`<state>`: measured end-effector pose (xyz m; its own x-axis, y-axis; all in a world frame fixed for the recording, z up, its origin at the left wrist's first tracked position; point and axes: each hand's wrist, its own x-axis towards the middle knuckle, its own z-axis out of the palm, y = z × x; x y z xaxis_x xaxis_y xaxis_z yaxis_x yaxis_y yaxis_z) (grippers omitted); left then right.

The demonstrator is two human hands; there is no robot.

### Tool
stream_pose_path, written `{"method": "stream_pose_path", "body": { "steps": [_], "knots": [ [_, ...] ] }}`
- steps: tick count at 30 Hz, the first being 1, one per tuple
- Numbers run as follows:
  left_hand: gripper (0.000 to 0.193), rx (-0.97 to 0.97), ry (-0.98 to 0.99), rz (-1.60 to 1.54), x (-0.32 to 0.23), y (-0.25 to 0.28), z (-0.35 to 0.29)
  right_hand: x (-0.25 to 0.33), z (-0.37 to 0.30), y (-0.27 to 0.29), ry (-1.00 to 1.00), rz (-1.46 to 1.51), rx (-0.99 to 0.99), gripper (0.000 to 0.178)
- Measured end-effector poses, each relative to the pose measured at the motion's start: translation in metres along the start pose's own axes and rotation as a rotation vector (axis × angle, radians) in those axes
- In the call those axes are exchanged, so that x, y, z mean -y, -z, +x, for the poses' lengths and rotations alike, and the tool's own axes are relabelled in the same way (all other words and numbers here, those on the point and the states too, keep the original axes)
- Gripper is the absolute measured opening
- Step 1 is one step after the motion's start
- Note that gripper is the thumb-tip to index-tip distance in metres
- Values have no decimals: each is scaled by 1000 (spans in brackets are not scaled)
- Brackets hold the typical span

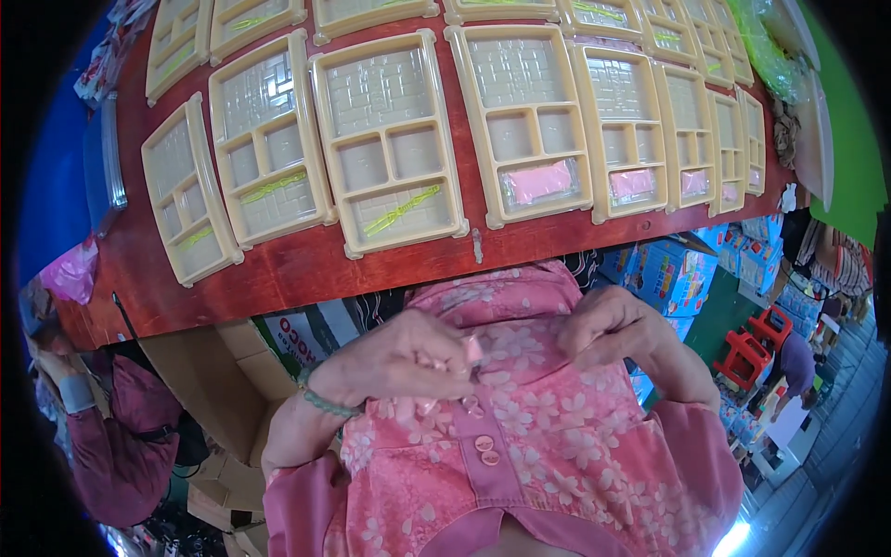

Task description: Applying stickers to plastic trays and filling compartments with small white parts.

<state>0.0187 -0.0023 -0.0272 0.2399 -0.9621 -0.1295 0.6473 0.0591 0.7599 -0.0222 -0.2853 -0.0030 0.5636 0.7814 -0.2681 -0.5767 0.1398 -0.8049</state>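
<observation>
My left hand (408, 357), with a green bead bracelet on its wrist, is closed around small pink packets in clear wrap (472, 351) in front of my chest. My right hand (608, 327) is held level with it, thumb and fingers pinched together near the pink flowered cloth (529, 348). What those fingers hold, if anything, is hidden. Beyond my hands, compartment trays of cream plastic line the table. A tray near the middle (452, 139) has yellow-green plastic tweezers (402, 211) in its front compartment. The tray to its right (574, 121) has a pink packet (538, 183) there.
More cream trays stand in rows on the red table (371, 283). Open cardboard boxes (200, 381) sit below its edge on the left, beside a person in a dark red top (121, 446). Blue printed boxes (673, 274) and red stools (742, 357) are at the right.
</observation>
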Motion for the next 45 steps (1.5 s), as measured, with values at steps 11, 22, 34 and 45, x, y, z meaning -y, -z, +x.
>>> {"method": "stream_pose_path", "body": {
  "steps": [11,22,34,45],
  "knots": [
    [7,61,-138,78,-1,0,8,70,10,-21,112,-502,-364,17],
    [12,-169,-46,-137,7,-7,-4,92,79,-24,328,-1008,-819,8],
    [20,-334,-138,-125,13,-9,-10,94,80,-19,301,-955,-651,12],
    [20,-370,-151,-250,13,-12,-15,80,137,-25,419,-1428,-449,10]
  ]
}}
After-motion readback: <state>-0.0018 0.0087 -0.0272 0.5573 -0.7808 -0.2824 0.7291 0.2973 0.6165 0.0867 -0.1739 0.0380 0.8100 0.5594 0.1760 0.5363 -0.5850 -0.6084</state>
